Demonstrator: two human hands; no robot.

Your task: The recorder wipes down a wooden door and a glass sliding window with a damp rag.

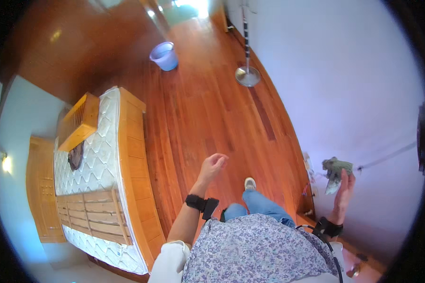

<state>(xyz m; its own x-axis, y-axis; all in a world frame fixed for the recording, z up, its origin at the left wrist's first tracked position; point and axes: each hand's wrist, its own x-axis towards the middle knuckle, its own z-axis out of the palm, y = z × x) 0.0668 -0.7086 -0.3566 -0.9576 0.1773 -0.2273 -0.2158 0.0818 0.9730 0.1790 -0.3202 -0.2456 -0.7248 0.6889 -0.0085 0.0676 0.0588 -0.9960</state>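
Note:
My right hand [345, 189] grips a crumpled grey-green cloth [336, 169] close to the white wall [350, 95]. Whether the cloth touches the wall I cannot tell. Above the wooden floor [202, 120], my left hand [213, 167] hangs with its fingers curled in and nothing visible in them. Both wrists wear black straps. A small socket or box with cables [310, 173] is low on the wall, partly behind the cloth.
Ahead on the floor stand a light purple bucket [164, 58] and a metal pole on a round base [248, 76]. At left is a bed with a bare mattress [99, 148], carrying a wooden rack [79, 122] and a slatted panel [94, 215]. A dark cable [389, 156] crosses the wall.

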